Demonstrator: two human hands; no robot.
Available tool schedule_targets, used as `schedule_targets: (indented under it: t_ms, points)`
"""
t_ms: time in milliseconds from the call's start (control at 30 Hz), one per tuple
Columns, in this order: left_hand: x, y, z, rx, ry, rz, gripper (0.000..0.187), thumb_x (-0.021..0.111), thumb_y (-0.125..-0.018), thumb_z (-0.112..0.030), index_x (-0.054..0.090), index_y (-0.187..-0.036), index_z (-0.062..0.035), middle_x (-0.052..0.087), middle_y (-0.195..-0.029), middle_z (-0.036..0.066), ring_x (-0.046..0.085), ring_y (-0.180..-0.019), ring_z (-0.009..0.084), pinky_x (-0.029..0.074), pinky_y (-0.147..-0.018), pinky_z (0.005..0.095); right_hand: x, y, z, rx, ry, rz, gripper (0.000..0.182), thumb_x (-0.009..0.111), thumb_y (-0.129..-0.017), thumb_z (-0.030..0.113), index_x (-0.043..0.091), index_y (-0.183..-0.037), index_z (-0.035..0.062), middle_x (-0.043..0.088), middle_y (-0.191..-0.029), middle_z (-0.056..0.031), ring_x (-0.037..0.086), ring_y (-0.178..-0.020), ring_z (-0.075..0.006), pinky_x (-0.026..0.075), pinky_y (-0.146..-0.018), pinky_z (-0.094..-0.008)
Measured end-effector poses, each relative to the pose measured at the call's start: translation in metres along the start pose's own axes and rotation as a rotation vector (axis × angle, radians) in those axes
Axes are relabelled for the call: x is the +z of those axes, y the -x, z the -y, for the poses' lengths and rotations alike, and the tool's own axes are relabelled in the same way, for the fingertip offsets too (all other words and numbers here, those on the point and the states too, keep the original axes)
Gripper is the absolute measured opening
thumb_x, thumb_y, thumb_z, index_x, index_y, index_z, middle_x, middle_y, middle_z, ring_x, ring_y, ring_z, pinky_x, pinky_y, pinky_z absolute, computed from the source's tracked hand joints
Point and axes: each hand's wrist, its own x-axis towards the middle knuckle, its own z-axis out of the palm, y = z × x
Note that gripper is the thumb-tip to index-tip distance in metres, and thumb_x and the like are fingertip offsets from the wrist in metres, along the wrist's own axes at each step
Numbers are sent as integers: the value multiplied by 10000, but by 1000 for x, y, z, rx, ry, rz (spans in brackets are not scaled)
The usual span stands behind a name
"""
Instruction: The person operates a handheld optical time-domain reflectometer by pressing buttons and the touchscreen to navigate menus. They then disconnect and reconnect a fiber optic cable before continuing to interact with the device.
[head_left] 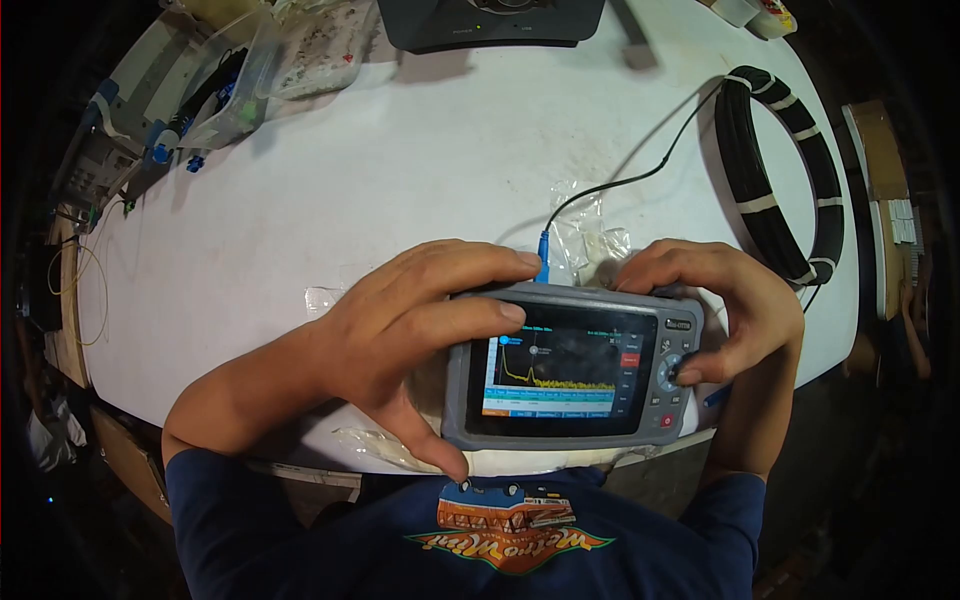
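Observation:
A grey handheld test device (pixel 570 365) with a lit screen lies between my hands near the table's front edge. Its screen shows a yellow trace with a peak above rows of text. My left hand (pixel 400 330) grips the device's left side, with fingers over the top edge and the thumb at the lower left corner. My right hand (pixel 725 310) holds the right end, its thumb on the round button pad. A blue connector (pixel 543 256) is plugged into the top edge, and a thin black cable (pixel 610 184) runs from it to a black cable coil (pixel 765 200).
A black machine (pixel 490 28) stands at the table's far edge. Clear plastic bins (pixel 225 85) with blue parts sit at the upper left. Clear plastic wrapping (pixel 590 245) lies behind the device. A thin yellow fibre (pixel 98 290) loops at the far left.

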Motion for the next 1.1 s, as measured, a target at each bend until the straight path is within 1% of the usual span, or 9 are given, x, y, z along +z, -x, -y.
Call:
schedule_targets:
  t_ms: [167,233,300,367,667,733,767,833,1100]
  points:
    - [-1,-1,-2,-13,-22,1,1051,867,-647,-686,508,-1403,-50,545,-1401,279,623,-1212,423,524,-968,497,3,2,-3,13,-29,-22,729,920,-649,298,669,-1228,-68,684,-1223,-215,654,-1161,-346,535,-956,-432]
    - [0,-1,-1,-7,-21,-2,1048,864,-647,-690,513,-1399,-49,546,-1400,278,623,-1212,421,523,-968,496,2,3,0,61,-55,-14,704,895,-699,285,637,-1265,-45,673,-1216,-166,651,-1140,-294,506,-1009,-390]
    - [0,-1,-1,2,-17,-6,1046,861,-648,-694,518,-1396,-49,547,-1400,278,624,-1212,420,523,-967,495,1,2,-1,55,-47,-5,710,900,-696,289,638,-1264,-46,672,-1216,-168,652,-1140,-294,505,-1012,-390]
    - [-3,0,-2,-14,-36,56,1132,878,-605,-736,468,-1425,-71,503,-1410,290,597,-1236,452,533,-993,516,1,2,-1,48,-40,3,715,905,-693,292,638,-1264,-46,672,-1216,-170,653,-1141,-295,504,-1015,-389]
    - [-2,0,-2,-24,-46,57,1105,864,-610,-754,496,-1408,-85,516,-1401,287,600,-1232,449,530,-985,513,4,-1,-3,52,-110,-18,715,919,-690,283,633,-1259,-43,662,-1202,-152,648,-1122,-271,498,-998,-379]
    - [-2,1,-1,-22,-51,53,1107,863,-608,-757,497,-1408,-85,520,-1400,285,601,-1230,448,530,-982,512,6,-2,-3,55,-65,-32,765,944,-623,310,650,-1224,-61,660,-1213,-197,645,-1131,-290,508,-938,-393]
    - [-2,1,-1,-18,-56,50,1109,861,-606,-760,498,-1408,-85,523,-1400,283,602,-1229,447,530,-980,511,7,-2,-2,54,-64,-30,765,944,-623,310,650,-1224,-61,660,-1213,-197,645,-1131,-290,508,-938,-393]
    - [-1,1,0,-13,-57,45,1110,860,-605,-763,500,-1407,-85,526,-1399,282,603,-1227,446,532,-976,511,9,-4,1,142,-92,-52,743,926,-632,334,648,-1202,-53,656,-1186,-181,641,-1100,-282,502,-929,-380]
    - [-1,1,-1,-21,-61,44,1106,851,-604,-775,512,-1400,-86,530,-1397,282,606,-1224,443,527,-980,509,14,-6,7,160,-58,-66,704,894,-640,334,634,-1176,-41,645,-1165,-162,631,-1093,-273,488,-938,-371]
